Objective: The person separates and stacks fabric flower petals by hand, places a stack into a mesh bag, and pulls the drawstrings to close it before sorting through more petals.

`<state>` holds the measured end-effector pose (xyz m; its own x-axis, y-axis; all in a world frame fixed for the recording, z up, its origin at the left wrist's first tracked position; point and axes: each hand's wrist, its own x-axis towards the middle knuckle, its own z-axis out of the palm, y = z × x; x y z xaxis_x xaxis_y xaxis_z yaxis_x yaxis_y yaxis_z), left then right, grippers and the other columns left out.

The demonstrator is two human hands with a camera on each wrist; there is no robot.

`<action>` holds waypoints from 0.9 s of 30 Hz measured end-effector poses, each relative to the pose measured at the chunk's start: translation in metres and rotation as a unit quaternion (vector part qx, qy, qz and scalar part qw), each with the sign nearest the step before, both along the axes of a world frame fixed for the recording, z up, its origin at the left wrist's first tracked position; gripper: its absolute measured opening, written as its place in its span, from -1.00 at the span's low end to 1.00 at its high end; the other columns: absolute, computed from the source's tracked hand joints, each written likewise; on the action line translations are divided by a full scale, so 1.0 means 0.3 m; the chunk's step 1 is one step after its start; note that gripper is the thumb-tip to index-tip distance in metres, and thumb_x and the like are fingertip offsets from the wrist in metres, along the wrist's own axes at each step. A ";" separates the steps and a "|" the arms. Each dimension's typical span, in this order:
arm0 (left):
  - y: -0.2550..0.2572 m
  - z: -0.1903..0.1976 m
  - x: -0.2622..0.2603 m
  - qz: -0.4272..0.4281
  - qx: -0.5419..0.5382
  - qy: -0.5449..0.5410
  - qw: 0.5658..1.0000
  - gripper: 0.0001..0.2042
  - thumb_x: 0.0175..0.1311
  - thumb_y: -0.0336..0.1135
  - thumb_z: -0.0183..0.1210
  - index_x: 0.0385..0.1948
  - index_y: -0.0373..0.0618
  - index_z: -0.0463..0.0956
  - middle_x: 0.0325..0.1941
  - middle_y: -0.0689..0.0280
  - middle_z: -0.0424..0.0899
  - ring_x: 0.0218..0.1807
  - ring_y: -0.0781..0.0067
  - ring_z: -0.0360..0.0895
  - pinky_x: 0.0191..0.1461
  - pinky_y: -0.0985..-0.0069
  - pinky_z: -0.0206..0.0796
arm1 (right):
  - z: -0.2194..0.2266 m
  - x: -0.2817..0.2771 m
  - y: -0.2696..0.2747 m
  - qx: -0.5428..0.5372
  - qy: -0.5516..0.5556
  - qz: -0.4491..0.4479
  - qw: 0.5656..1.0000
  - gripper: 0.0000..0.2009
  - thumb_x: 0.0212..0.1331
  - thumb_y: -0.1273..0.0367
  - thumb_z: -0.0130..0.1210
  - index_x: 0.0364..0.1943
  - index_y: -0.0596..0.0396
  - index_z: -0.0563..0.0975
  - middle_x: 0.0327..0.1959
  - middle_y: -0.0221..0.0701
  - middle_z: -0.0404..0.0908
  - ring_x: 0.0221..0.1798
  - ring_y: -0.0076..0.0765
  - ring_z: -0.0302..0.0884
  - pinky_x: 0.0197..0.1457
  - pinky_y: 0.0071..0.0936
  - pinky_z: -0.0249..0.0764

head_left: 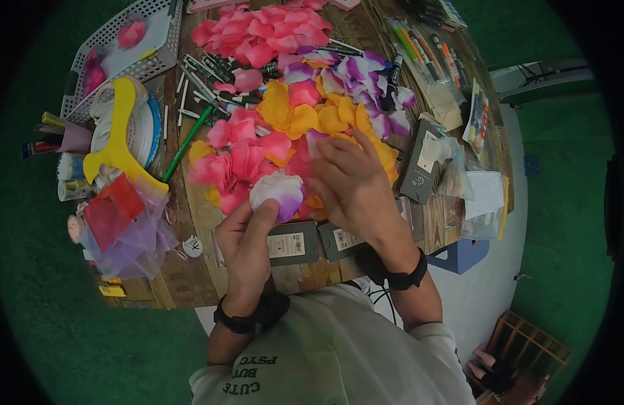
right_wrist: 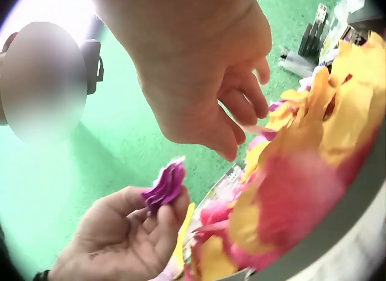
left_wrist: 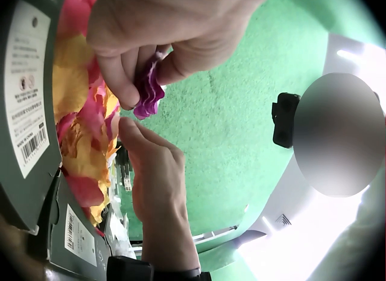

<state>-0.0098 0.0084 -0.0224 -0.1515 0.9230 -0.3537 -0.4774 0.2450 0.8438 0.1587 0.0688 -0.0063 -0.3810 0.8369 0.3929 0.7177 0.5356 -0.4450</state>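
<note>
My left hand (head_left: 250, 236) pinches a small stack of white-and-purple artificial petals (head_left: 278, 194) between thumb and fingers, over the front of the petal pile. In the right wrist view the purple edges of this petal stack (right_wrist: 164, 187) show in layers. To its right, my right hand (head_left: 356, 189) hangs over the pile with its fingers loosely bent and nothing visible between them. A pale purple petal (head_left: 315, 143) lies close beside its fingertips. Pink petals (head_left: 241, 152) and yellow petals (head_left: 292, 115) spread beneath and beyond both hands.
More pink petals (head_left: 261, 34) and purple-white petals (head_left: 362, 77) lie farther back. Dark boxes (head_left: 292, 244) line the near edge. A yellow Y-shaped piece (head_left: 123, 128), mesh bags (head_left: 133, 229) and a white basket (head_left: 167, 50) stand left; markers (head_left: 427, 57) in bags lie right.
</note>
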 end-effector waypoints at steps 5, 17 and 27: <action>-0.008 -0.007 -0.019 0.023 0.012 0.008 1.000 -0.77 0.24 -0.48 0.06 -0.12 -0.42 0.49 -0.18 0.21 0.60 -0.17 0.50 0.55 -0.04 0.55 0.40 | -0.018 0.032 -0.022 -0.030 0.105 0.014 0.994 -0.82 -0.11 0.51 0.17 -0.33 0.15 0.55 -0.23 -0.21 0.59 -0.08 -0.10 0.52 0.18 -0.09 0.30; -0.021 -0.027 -0.035 0.035 0.024 0.008 0.999 -0.77 0.23 -0.48 0.06 -0.13 -0.42 0.48 -0.16 0.19 0.59 -0.15 0.46 0.55 -0.02 0.50 0.41 | -0.021 0.042 0.056 0.008 -0.039 0.005 0.999 -0.74 -0.14 0.56 0.12 -0.26 0.12 0.56 -0.04 -0.23 0.54 0.12 -0.08 0.40 0.27 -0.06 0.19; -0.024 -0.019 -0.031 0.034 0.024 0.011 0.999 -0.76 0.23 -0.42 0.10 -0.13 -0.36 0.53 -0.20 0.30 0.62 -0.18 0.61 0.52 -0.04 0.64 0.34 | -0.048 0.015 0.094 -0.017 -0.150 0.059 0.987 -0.70 -0.21 0.56 0.07 -0.26 0.13 0.54 -0.16 -0.26 0.57 0.07 -0.14 0.43 0.27 -0.07 0.18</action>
